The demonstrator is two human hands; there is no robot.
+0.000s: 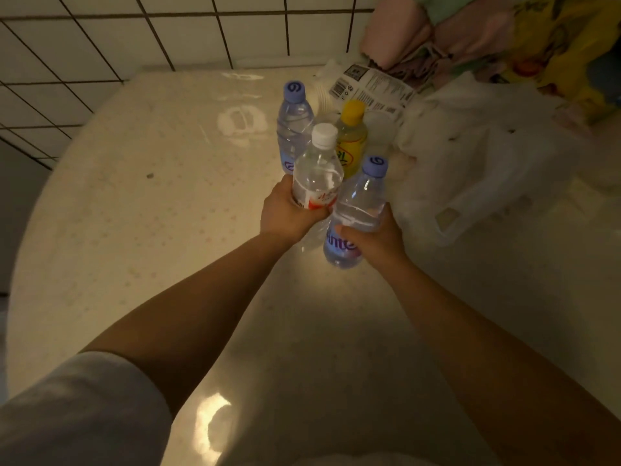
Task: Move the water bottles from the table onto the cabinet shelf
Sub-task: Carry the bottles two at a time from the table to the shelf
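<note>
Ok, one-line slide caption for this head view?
Each hand grips a bottle over the table; two bottles remain.

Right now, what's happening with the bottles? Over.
Left hand grips white-cap bottle. Right hand grips purple-cap bottle. Two bottles left on table. Nothing blocking.

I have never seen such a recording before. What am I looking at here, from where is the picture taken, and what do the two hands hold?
There is no machine: a person works with bare hands, and the single picture comes from a camera worn on the head, looking down. The left hand grips a clear plastic bottle with a white cap and red label. The right hand grips a clear bottle with a lilac cap and purple lettering. Behind them, on the pale round table, stand another lilac-capped clear bottle and a yellow bottle with a yellow cap. To the right lie a thin white plastic bag and a printed white package.
</note>
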